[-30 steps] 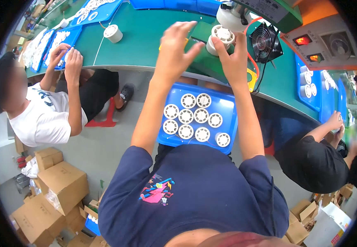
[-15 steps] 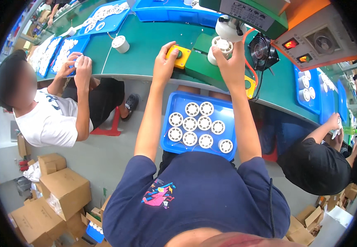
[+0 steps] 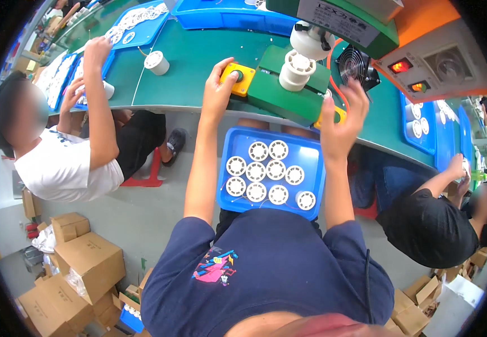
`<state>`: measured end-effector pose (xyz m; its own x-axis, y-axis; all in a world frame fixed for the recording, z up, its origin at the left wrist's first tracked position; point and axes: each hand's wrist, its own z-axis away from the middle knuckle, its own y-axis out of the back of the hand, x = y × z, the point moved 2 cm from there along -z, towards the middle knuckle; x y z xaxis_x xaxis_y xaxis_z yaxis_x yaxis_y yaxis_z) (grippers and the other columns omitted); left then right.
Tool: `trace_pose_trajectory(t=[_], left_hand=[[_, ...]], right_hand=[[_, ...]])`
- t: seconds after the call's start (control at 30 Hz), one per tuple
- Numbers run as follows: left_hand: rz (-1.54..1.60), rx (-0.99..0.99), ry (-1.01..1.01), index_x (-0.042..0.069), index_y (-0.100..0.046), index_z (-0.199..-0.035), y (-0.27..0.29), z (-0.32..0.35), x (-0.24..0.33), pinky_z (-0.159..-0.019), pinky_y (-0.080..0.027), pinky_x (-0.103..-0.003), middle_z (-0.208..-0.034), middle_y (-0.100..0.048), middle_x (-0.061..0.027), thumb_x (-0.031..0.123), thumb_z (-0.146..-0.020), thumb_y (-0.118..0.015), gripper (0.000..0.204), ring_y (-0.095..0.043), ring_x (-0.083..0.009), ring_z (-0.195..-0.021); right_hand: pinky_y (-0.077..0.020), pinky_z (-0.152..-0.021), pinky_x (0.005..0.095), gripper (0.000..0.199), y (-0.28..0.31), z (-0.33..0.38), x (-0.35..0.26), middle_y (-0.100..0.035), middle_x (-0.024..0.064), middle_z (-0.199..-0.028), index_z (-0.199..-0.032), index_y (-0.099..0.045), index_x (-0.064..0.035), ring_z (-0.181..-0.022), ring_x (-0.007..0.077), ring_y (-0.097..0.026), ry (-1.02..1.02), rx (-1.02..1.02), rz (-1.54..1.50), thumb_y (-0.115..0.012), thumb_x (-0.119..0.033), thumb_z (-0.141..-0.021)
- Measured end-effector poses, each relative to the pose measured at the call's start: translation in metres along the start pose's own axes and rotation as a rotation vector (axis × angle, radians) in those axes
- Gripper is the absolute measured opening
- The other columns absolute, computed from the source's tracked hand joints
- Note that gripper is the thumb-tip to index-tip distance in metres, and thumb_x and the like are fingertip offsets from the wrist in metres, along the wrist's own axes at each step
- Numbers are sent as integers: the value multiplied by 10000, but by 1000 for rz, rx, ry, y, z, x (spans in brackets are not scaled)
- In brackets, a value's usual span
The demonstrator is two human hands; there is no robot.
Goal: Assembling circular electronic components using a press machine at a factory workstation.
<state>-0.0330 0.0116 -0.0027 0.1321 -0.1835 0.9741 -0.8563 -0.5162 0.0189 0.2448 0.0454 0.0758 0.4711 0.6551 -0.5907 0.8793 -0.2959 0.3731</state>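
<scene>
A white slotted cylindrical part (image 3: 295,72) stands upright on the green base (image 3: 266,90) of a bench press, beneath its white pressing head (image 3: 311,40). My left hand (image 3: 219,89) grips the left yellow button box (image 3: 242,83), thumb at its black button and fingers along its side. My right hand (image 3: 342,121), slightly blurred, is open and empty with its fingers apart. It is over the right yellow button box (image 3: 339,116), partly hiding it; contact with the button cannot be made out. Several similar white parts (image 3: 275,169) sit in a blue tray (image 3: 302,147) on my lap.
A black fan (image 3: 354,64) and an orange-edged control box (image 3: 434,62) stand right of the press. Another white part (image 3: 156,63) is on the green table (image 3: 198,48). Blue trays (image 3: 221,17) line the back. People work on both sides; cardboard boxes (image 3: 89,258) are behind.
My right hand has let go of the white part and moved right and toward me, to the right button box. The part stays on the press. My left hand keeps its place.
</scene>
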Motion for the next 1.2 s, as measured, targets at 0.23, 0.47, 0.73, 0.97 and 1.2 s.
trace_pose_trajectory(t=[0.23, 0.47, 0.73, 0.97, 1.2], left_hand=[[69, 3, 110, -11, -609, -1314, -7, -7, 15, -984, -489, -280, -1207, -649, -98, 121, -927, -642, 410, -612, -158, -1088], [85, 20, 146, -8, -611, -1306, 0, -3, 5, -978, -490, -281, -1196, -645, -95, 103, -922, -619, 399, -612, -157, -1070], [3, 72, -52, -13, -615, -1317, -6, 1, 2, -1004, -476, -304, -1207, -674, -112, 148, -965, -632, 387, -618, -180, -1126], [-10, 67, -51, -7, -620, -1322, -3, 0, -7, -1013, -480, -315, -1238, -680, -126, 178, -980, -627, 389, -626, -196, -1143], [-24, 81, -87, -5, -615, -1331, -6, -2, -3, -1006, -485, -315, -1233, -683, -130, 202, -993, -629, 396, -631, -188, -1127]], right_hand=[[-417, -1049, 488, 152, 13, 52, 48, -613, 164, -1259, -966, -603, -14, -1240, 382, -533, -48, -129, 121, -695, -132, -936], [-418, -975, 479, 159, 0, 55, 42, -578, 175, -1172, -893, -540, -38, -1116, 371, -536, -53, -58, 149, -677, -114, -916], [-413, -974, 479, 173, -5, 53, 42, -594, 188, -1131, -960, -539, -22, -1087, 368, -548, -47, 11, 104, -680, -107, -904], [-454, -971, 450, 177, 5, 32, 32, -621, 186, -1131, -1023, -613, -13, -1096, 359, -576, -124, -54, 105, -682, -145, -927], [-492, -1007, 428, 403, -28, -27, 15, -620, 173, -1265, -1232, -604, 10, -1127, 293, -647, -181, -177, -395, -726, -188, -902]])
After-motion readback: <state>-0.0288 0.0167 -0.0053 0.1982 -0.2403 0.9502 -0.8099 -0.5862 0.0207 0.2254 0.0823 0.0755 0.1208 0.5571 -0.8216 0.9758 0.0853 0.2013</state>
